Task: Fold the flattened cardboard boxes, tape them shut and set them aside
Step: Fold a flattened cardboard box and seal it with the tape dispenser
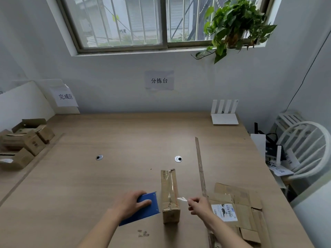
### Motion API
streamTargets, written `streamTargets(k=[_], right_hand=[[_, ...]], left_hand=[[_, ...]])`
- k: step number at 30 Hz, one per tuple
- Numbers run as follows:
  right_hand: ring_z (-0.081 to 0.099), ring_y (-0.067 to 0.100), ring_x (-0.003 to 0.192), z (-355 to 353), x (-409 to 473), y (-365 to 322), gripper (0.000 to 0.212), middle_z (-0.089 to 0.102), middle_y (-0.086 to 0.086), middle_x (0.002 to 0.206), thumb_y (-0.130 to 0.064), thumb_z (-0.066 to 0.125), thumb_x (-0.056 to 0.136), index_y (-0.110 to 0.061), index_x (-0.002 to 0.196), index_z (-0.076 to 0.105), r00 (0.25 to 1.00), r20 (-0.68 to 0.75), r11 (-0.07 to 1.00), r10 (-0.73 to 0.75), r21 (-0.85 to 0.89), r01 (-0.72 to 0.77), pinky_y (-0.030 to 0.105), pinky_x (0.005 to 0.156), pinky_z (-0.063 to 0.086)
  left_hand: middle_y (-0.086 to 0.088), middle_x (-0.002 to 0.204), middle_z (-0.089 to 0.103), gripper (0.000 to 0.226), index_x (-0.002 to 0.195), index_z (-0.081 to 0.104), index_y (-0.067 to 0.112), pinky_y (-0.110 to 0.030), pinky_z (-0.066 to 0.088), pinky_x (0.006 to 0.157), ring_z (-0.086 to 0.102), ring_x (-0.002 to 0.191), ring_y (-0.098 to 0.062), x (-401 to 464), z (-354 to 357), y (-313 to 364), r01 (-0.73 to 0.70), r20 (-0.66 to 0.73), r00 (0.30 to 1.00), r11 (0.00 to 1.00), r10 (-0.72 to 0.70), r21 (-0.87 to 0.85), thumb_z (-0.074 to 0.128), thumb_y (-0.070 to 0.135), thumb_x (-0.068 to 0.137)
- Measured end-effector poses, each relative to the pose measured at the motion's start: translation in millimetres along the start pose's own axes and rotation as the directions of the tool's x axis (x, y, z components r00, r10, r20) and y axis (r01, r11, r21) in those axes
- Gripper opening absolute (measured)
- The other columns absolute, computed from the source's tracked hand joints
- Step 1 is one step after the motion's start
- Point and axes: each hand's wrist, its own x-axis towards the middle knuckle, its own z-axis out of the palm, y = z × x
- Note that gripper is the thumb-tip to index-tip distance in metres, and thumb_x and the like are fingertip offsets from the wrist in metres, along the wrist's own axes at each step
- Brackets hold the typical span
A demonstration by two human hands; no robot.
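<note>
A folded brown cardboard box lies on the wooden table near the front, with clear tape along its top. My left hand grips a blue tape dispenser just left of the box. My right hand pinches a short strip of clear tape beside the box's right side. Flattened cardboard boxes, one with a white shipping label, lie to the right under my right forearm.
A long wooden strip runs front to back right of the box. Several folded boxes are piled at the left edge. A white router stands at the back right. A white chair is beyond the right edge.
</note>
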Motion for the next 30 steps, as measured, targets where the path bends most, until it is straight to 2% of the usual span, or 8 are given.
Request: streamTargets(k=[9,13,19,24,25,27,29,30], right_hand=[[0.069,0.017,0.08,13,8,22,0.012,0.07,0.009,0.091,-0.02,0.065,0.096,-0.012,0.088,0.065,0.99,-0.1,0.995,0.098,0.038,-0.095,0.025,0.066,0.058],[0.069,0.021,0.085,18,11,30,0.011,0.07,0.008,0.091,-0.021,0.065,0.097,-0.01,0.095,0.066,0.98,-0.13,0.986,0.151,0.095,-0.14,0.033,0.075,0.06],[0.07,0.023,0.077,35,20,43,0.012,0.072,0.006,0.079,-0.023,0.069,0.093,-0.013,0.087,0.069,0.954,-0.205,0.972,0.22,0.123,-0.198,0.043,0.08,0.061],[0.069,0.026,0.071,54,30,48,0.013,0.072,0.009,0.074,-0.025,0.076,0.086,-0.013,0.084,0.072,0.937,-0.186,0.954,0.296,0.106,-0.281,0.049,0.085,0.059],[0.07,0.027,0.075,56,32,46,0.015,0.073,0.01,0.081,-0.027,0.076,0.086,-0.012,0.09,0.074,0.934,-0.177,0.95,0.311,0.086,-0.3,0.049,0.086,0.059],[0.069,0.032,0.099,56,37,40,0.035,0.074,0.012,0.107,-0.036,0.075,0.086,-0.013,0.113,0.073,0.931,-0.171,0.944,0.322,-0.011,-0.329,0.047,0.096,0.056],[0.054,0.03,0.13,48,37,35,0.071,0.057,0.009,0.142,-0.045,0.076,0.084,-0.019,0.145,0.05,0.93,-0.217,0.92,0.296,-0.196,-0.339,0.038,0.11,0.043],[0.047,0.027,0.136,43,34,31,0.079,0.049,0.007,0.15,-0.045,0.076,0.085,-0.021,0.151,0.041,0.935,-0.261,0.916,0.242,-0.258,-0.309,0.037,0.111,0.039]], left_hand=[[0.014,0.112,0.068,0.053,0.123,0.06,0.039,-0.031,0.051,0.079,0.062,0.093,-0.008,18,19,-5,-0.007,0.022,1.0,0.986,0.003,0.166,0.042,0.076,0.089],[0.014,0.111,0.068,0.057,0.125,0.06,0.04,-0.03,0.052,0.079,0.062,0.091,-0.006,26,30,-9,-0.007,0.028,1.0,0.985,0.002,0.173,0.039,0.078,0.088],[0.015,0.106,0.069,0.064,0.124,0.06,0.041,-0.03,0.052,0.073,0.063,0.087,-0.007,40,42,-13,0.018,0.016,1.0,0.976,-0.022,0.217,0.032,0.083,0.084],[0.012,0.106,0.07,0.069,0.125,0.059,0.04,-0.031,0.051,0.073,0.064,0.089,-0.01,49,53,-8,0.014,0.036,0.999,0.973,-0.023,0.23,0.029,0.084,0.082],[0.011,0.106,0.07,0.069,0.125,0.059,0.04,-0.031,0.05,0.073,0.064,0.088,-0.01,51,55,-7,0.013,0.035,0.999,0.974,-0.022,0.226,0.028,0.084,0.082],[0.011,0.107,0.07,0.066,0.126,0.059,0.04,-0.029,0.05,0.072,0.064,0.087,-0.009,53,55,-6,0.013,0.038,0.999,0.977,-0.021,0.214,0.03,0.083,0.084],[0.012,0.107,0.07,0.063,0.127,0.058,0.04,-0.025,0.046,0.065,0.061,0.083,-0.007,53,54,-7,0.015,0.044,0.999,0.977,-0.024,0.211,0.033,0.081,0.086],[0.012,0.107,0.07,0.063,0.128,0.058,0.04,-0.023,0.042,0.062,0.06,0.081,-0.006,53,53,-8,0.015,0.043,0.999,0.978,-0.025,0.209,0.034,0.081,0.086]])
